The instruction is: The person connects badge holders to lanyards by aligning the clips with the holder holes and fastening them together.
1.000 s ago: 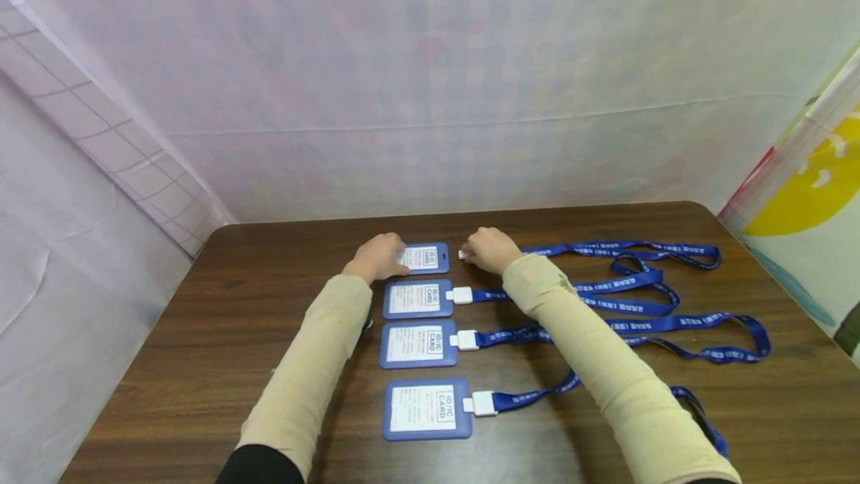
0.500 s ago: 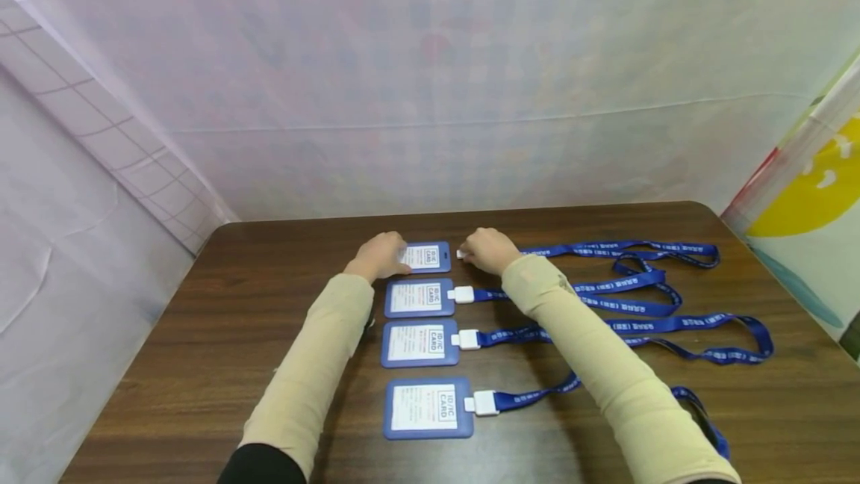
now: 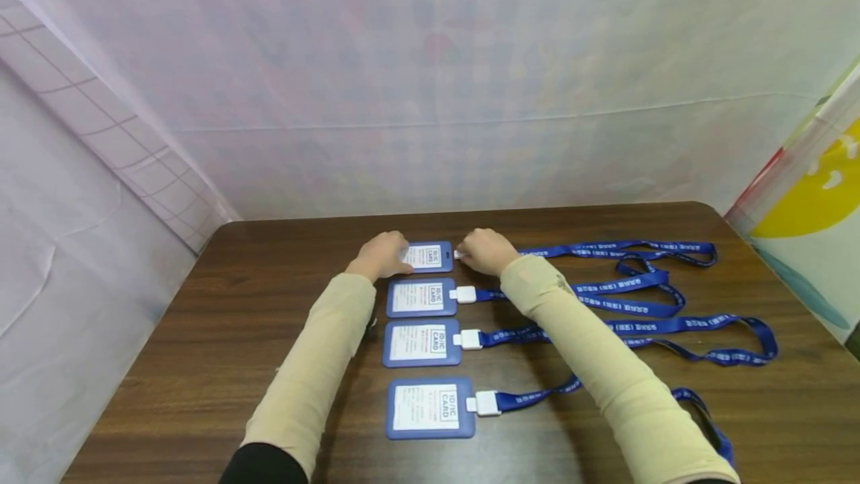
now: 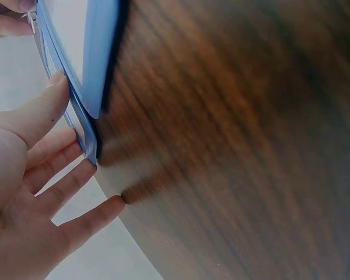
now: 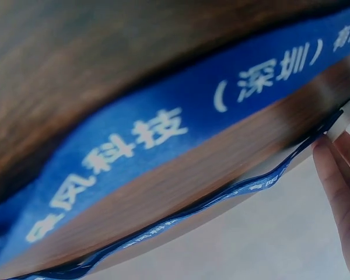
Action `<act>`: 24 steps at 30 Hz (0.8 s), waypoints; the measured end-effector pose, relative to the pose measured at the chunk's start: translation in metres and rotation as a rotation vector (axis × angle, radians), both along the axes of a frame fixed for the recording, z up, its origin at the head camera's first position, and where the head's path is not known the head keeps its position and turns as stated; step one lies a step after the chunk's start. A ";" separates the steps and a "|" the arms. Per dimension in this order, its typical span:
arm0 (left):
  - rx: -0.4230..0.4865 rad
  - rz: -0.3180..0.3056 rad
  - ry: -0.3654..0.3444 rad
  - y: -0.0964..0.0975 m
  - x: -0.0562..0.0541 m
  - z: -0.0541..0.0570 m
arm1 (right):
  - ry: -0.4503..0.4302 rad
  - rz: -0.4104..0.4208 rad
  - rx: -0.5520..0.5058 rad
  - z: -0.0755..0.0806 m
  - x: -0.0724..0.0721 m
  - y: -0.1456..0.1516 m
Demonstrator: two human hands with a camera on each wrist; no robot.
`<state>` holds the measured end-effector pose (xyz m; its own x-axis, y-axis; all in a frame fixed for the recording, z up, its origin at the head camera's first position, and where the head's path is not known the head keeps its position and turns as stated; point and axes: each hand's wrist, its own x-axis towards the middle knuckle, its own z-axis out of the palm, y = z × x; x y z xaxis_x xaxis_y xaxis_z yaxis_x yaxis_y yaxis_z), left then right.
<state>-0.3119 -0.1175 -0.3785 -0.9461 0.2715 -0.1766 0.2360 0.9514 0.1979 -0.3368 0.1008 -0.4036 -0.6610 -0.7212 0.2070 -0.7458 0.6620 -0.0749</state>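
Since a second ago, the white clip (image 3: 460, 254) in the right hand (image 3: 485, 249) has slid a little closer to the top card holder (image 3: 430, 256), and now it almost touches the holder's right edge. Both hands have stayed near the middle of the head picture, at the far end of the row.

The left hand (image 3: 381, 255) lies on the left part of the top card holder. In the left wrist picture its fingers (image 4: 44, 114) are nearly straight and spread, and their tips press on the blue edge of the holder (image 4: 81, 125). They are not curled round it.

The right hand pinches the white clip between its fingertips. The right wrist picture shows only fingertips (image 5: 338, 175) at the right edge, beside the clip (image 5: 345, 119). A blue strap (image 3: 605, 249) runs from the clip toward the right side of the head picture. It lies flat on the brown table (image 3: 235, 334).

Three more card holders lie in a row below the top one: a second holder (image 3: 421, 297), a third holder (image 3: 422, 342), and a fourth holder (image 3: 430, 408) lowest in the picture. Each has its own white clip and blue strap joined on, and the straps loop over the right half of the table.
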 end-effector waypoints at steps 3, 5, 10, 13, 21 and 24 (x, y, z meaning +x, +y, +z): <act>-0.008 0.005 -0.012 0.001 0.002 0.006 | -0.003 0.011 -0.008 0.004 0.002 0.000; -0.010 0.007 -0.015 0.002 0.004 0.010 | 0.004 0.019 -0.008 0.007 0.003 0.000; -0.006 0.023 -0.024 0.003 0.008 0.018 | 0.011 0.030 -0.006 0.014 0.007 -0.001; -0.007 0.021 -0.022 0.003 0.008 0.018 | 0.007 0.026 0.005 0.014 0.008 -0.002; 0.006 0.018 -0.033 0.005 0.008 0.021 | -0.014 0.012 0.018 0.017 0.010 -0.002; 0.009 0.014 -0.030 0.006 0.008 0.022 | -0.025 0.015 0.019 0.017 0.010 -0.002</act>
<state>-0.3040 -0.1113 -0.3567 -0.9443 0.2595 -0.2022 0.2162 0.9529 0.2127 -0.3269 0.0985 -0.3867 -0.6547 -0.7350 0.1767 -0.7538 0.6520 -0.0812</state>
